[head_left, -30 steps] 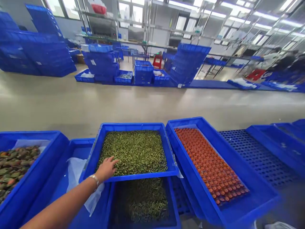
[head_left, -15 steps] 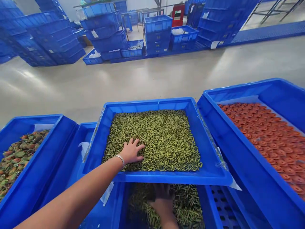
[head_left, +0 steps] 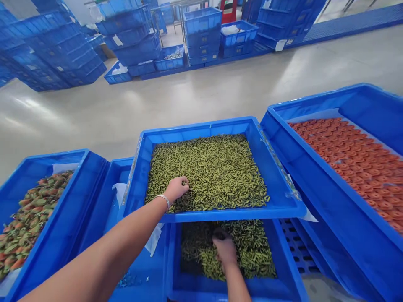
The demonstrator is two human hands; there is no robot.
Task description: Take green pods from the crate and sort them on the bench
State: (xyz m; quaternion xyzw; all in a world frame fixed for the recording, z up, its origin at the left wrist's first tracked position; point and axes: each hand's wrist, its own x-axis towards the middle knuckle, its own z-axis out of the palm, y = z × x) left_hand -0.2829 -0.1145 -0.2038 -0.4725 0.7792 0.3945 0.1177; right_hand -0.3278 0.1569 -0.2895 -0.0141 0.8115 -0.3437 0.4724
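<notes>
A blue crate holds a layer of small, elongated green pieces. Over the left front part of that layer is my left hand, a bracelet on its wrist. Its thumb and fingers are curled together, and whatever is between them is too small to make out. Beneath sits a lower blue crate with more green pieces, partly covered by the upper one. My right hand reaches into this lower crate with its fingers curled in shadow at the pieces; anything in them is hidden.
On the right, a blue crate contains rows of orange-red rings. At left, another crate holds reddish-green pieces. Stacked blue crates stand beyond the floor. White paper hangs near the lower crate.
My left hand has gone from spread fingers to curled ones. My right hand, previously spread, has its fingers drawn in. The view has tilted down, showing more of the lower crate.
</notes>
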